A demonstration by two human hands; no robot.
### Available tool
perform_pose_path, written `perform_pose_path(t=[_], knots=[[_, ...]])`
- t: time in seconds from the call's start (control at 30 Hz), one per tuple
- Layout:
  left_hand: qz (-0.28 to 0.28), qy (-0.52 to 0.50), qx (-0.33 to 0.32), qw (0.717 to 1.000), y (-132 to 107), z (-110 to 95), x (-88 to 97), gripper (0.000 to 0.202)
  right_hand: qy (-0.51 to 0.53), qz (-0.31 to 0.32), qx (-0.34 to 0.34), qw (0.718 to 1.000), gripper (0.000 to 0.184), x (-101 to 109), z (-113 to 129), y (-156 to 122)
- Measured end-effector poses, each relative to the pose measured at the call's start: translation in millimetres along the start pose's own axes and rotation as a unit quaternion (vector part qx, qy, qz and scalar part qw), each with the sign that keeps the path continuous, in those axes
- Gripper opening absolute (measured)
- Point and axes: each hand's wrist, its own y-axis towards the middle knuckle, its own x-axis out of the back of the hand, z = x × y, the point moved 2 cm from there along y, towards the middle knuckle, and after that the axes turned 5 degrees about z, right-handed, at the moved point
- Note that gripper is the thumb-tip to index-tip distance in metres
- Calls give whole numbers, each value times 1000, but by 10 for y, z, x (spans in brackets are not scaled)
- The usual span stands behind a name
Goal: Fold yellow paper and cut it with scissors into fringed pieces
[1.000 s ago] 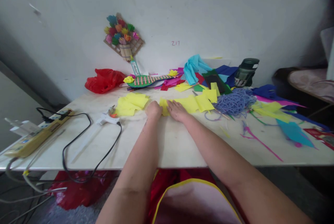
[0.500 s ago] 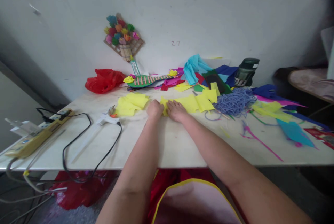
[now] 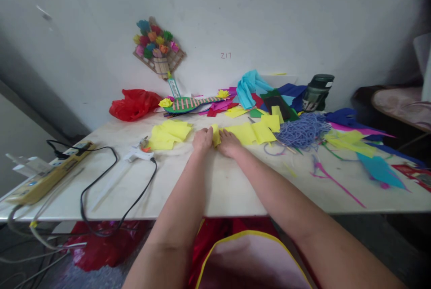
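Observation:
Between my hands a small piece of yellow crepe paper [image 3: 216,136] stands bent up from the table. My left hand [image 3: 202,140] is closed on its left edge. The fingers of my right hand [image 3: 229,143] are drawn in at its right edge, with the thumb partly hidden. Right beside that hand lie more yellow paper pieces [image 3: 247,133], some overlapping. Another loose stack of yellow paper [image 3: 170,134] lies left of my left hand.
A white glue gun [image 3: 139,154] with a black cord lies at the left, near a power strip [image 3: 50,174]. At the right are a tangle of purple yarn [image 3: 301,131] and a dark bottle [image 3: 318,93]. Behind, a decorated green piece [image 3: 188,104] and a red bag [image 3: 134,104] lie by the wall.
The yellow paper between my hands has gone from lying flat to bent upward. My left hand has shifted slightly right, and my right fingers have drawn in from lying spread.

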Motion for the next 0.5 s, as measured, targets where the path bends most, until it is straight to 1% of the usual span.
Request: perform_pose_path(t=[0.13, 0.27, 0.4, 0.5], knots=[[24, -19, -15, 999, 11, 3, 2, 34, -5, -17, 2, 1000, 56, 3, -2, -11], [44, 19, -16, 999, 1, -5, 10, 26, 0, -21, 6, 1000, 58, 3, -7, -20], [45, 34, -45, 997, -8, -10, 11, 28, 4, -8, 3, 1000, 59, 9, -7, -28], [28, 37, -48, 998, -6, 2, 7, 33, 3, -12, -1, 1000, 60, 9, -6, -23]])
